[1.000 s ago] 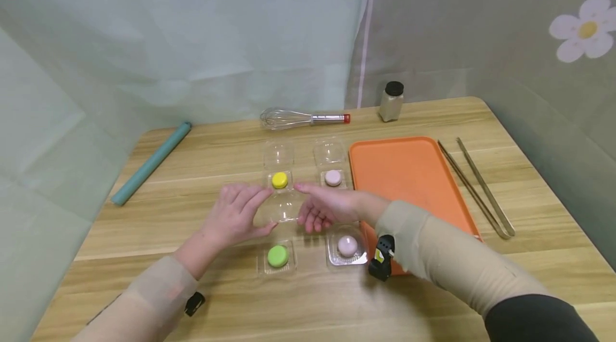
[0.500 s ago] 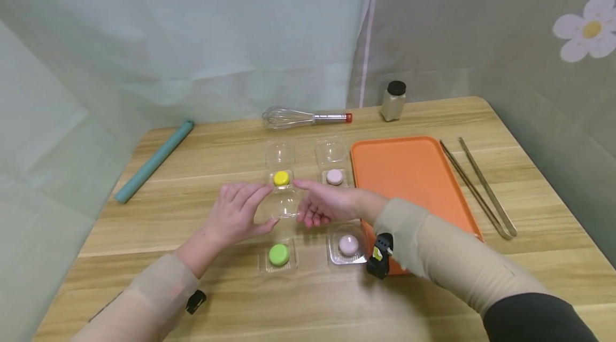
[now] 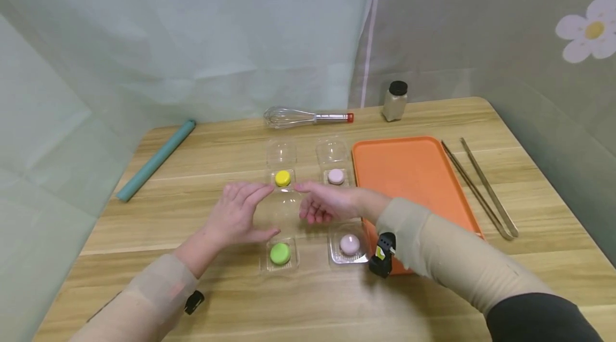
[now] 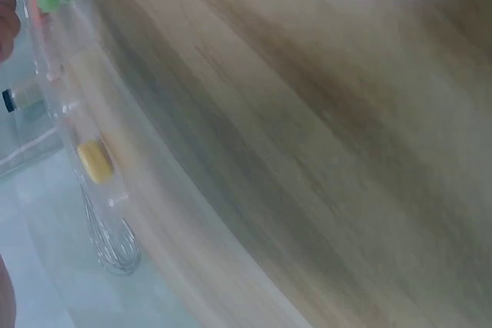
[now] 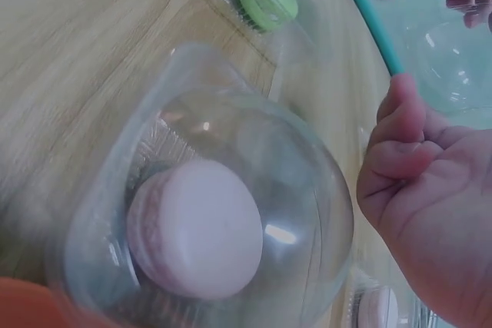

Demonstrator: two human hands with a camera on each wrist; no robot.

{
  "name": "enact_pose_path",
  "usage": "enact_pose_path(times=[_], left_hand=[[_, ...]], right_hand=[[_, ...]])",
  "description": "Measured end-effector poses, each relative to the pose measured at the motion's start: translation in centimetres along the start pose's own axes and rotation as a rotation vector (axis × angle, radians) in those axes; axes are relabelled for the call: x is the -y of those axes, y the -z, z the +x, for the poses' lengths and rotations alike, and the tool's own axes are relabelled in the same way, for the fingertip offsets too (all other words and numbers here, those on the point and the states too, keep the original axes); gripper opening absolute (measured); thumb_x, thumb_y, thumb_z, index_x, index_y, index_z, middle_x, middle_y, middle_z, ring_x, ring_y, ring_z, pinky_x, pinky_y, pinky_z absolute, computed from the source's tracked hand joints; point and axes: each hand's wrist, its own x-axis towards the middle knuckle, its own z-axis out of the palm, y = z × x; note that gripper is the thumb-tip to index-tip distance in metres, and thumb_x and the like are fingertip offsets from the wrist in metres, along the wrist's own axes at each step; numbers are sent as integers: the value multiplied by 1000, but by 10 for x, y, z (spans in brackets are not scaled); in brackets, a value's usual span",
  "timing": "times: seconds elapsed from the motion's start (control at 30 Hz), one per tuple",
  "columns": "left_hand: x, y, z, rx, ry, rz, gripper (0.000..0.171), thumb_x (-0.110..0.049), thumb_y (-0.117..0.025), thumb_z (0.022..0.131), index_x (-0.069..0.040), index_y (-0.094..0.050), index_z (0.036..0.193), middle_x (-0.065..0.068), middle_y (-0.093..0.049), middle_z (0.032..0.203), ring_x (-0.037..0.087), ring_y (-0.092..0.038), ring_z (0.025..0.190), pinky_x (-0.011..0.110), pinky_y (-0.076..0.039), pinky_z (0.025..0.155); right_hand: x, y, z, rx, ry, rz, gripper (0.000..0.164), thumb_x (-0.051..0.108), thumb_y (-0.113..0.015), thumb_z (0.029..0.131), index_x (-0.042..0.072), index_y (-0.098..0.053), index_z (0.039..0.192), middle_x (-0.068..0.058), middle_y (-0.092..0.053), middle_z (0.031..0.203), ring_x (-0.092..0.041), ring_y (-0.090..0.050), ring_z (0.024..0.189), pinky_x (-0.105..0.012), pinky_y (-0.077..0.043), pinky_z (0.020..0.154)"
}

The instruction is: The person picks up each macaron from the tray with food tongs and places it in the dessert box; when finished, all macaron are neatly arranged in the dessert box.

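In the head view, my left hand [image 3: 233,216] is beside the raised clear lid [image 3: 287,204] of a plastic box, its thumb spread away from its fingers. My right hand [image 3: 329,203] is at the lid's other side, thumb extended and fingers loosely curled. Whether either hand touches the lid is hard to tell. Below the lid, a green macaron [image 3: 280,254] lies in the box base. A lilac macaron [image 5: 200,228] sits under a domed clear box [image 5: 307,159] in the right wrist view. The left wrist view shows mostly tabletop [image 4: 254,128].
Behind the hands are open boxes with a yellow macaron [image 3: 282,178] and a pale pink macaron [image 3: 336,176]. An orange tray [image 3: 399,165] and metal tongs [image 3: 486,192] lie right. A whisk [image 3: 308,117], capped jar [image 3: 395,101] and teal rolling pin [image 3: 156,160] lie farther off.
My left thumb has moved downward, away from the lid's near edge, widening the gap to the fingers. The right hand stays nearly in place.
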Motion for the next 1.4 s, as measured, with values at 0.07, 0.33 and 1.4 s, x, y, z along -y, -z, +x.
enact_pose_path(times=[0.07,0.33,1.4], left_hand=[[-3,4,0,98,123,-107,84,-54,-71,66,0,-44,123,16,-52,114,29,-46,97,43,-34,77],[0,14,2,328,475,-456,88,-46,-74,70,0,-36,135,14,-47,126,30,-45,104,48,-37,86],[-9,20,-3,574,587,-503,75,-40,-82,62,-9,-52,123,0,-51,114,21,-45,103,43,-42,84]], right_hand=[[-1,2,-1,-37,27,-66,69,61,-31,90,-1,-59,103,-12,-60,91,-22,-53,79,-32,-41,70],[-3,3,1,-220,159,-500,53,55,-48,90,7,-59,111,-4,-62,95,-18,-58,88,-33,-47,77],[-12,-19,5,-305,351,-973,83,68,-65,71,10,-50,128,4,-53,105,-9,-49,94,-26,-45,78]])
